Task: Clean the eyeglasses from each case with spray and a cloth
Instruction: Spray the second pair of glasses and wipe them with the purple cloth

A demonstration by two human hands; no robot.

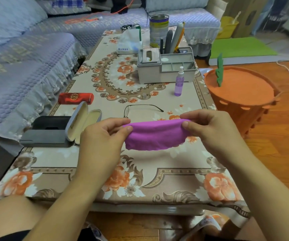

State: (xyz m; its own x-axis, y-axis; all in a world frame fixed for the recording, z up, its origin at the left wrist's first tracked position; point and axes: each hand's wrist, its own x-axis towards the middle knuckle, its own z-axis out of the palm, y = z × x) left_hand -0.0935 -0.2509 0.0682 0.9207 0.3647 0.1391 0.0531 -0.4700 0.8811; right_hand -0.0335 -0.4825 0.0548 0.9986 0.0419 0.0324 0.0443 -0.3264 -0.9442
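Stretching the purple cloth (pixel 155 134) mid-frame, pinched at either end by the left hand (pixel 103 136) and right hand (pixel 211 129), the person has one pair of eyeglasses (pixel 142 110) out just above (wiping looks pending), the red case (pixel 75 98) at left still closed, spray bottle (pixel 179 82) standing upper right.

Head-worn camera looks forward and down; close over the table (pixel 175 171); sofa (pixel 27 58) off left.
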